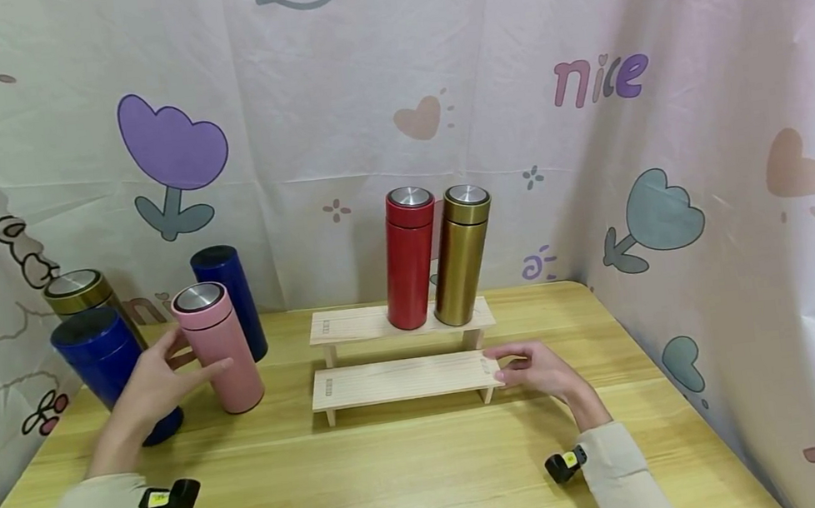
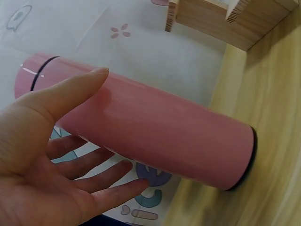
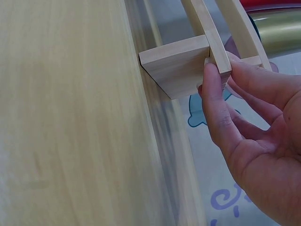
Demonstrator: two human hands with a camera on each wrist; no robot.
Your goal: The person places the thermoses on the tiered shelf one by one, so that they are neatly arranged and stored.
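Observation:
A pink thermos bottle (image 1: 224, 354) with a silver lid stands upright on the table at the left. My left hand (image 1: 157, 379) is around its near left side. In the left wrist view the thumb (image 2: 77, 92) lies across the pink thermos bottle (image 2: 164, 132), while the other fingers are spread and fairly straight along its far side. At the right end of the low wooden shelf (image 1: 407, 378), my right hand (image 1: 537, 367) pinches the board between thumb and fingers, as the right wrist view shows. No bottle stands on this low shelf.
Behind it, the higher wooden shelf (image 1: 355, 324) carries a red thermos (image 1: 411, 262) and a gold thermos (image 1: 463, 260). Left of the pink one stand a near blue thermos (image 1: 103, 360), another gold thermos (image 1: 75, 290) and a farther blue thermos (image 1: 234, 290). A printed curtain (image 1: 328, 87) hangs behind the table (image 1: 373, 484).

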